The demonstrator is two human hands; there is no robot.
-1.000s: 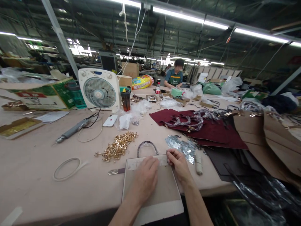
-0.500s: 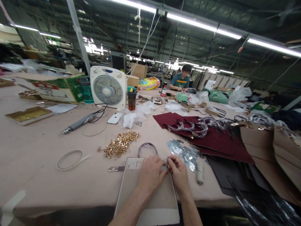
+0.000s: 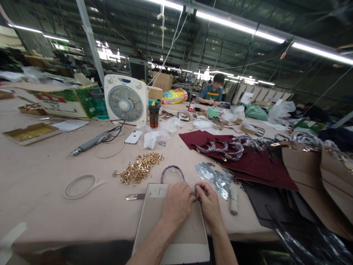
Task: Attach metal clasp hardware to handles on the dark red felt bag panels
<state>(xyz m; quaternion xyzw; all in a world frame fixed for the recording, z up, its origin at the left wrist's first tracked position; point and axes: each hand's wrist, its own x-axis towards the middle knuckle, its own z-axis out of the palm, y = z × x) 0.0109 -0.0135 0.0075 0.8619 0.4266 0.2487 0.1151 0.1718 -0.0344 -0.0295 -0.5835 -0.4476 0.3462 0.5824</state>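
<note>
A beige bag panel lies in front of me, partly over the table's front edge. A dark handle in clear plastic loops out beyond its far edge. At its left side, a dark strap with a metal clasp sticks out. My left hand rests across the panel, fingers bent toward its far right corner. My right hand pinches at that same corner, its fingertips meeting those of my left hand. Whatever small thing is between the fingers is hidden.
Gold fasteners lie heaped beyond the panel, with flat metal plates to the right. A tape ring, power screwdriver, phone and fan stand left. Maroon panels are stacked right. A co-worker sits opposite.
The fingers of my left hand have drawn in closer to the corner and to the right fingertips. Otherwise the view has only shifted slightly.
</note>
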